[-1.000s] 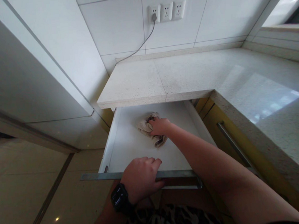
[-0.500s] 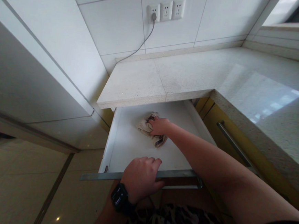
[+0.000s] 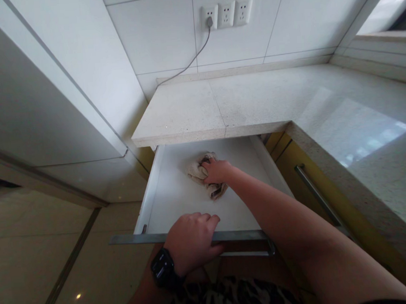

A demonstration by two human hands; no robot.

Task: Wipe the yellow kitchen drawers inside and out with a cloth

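Note:
A white drawer (image 3: 170,187) is pulled out from under the countertop. Inside it, near the middle, lies a crumpled beige and brown cloth (image 3: 195,170). My right hand (image 3: 217,170) presses down on this cloth, its fingers curled around part of it. My left hand (image 3: 194,239), with a black watch on the wrist, is wrapped over the top edge of the drawer front (image 3: 136,239), thumb on the near side and fingers on the inner side. Below the edge, part of the drawer's metal handle (image 3: 272,248) shows.
A speckled stone countertop (image 3: 185,111) runs above the drawer and turns along the right. Beneath its right arm is a yellow cabinet front with a metal handle (image 3: 317,194). A grey cord (image 3: 195,59) hangs from a wall socket. A tall white cabinet (image 3: 76,63) stands at left.

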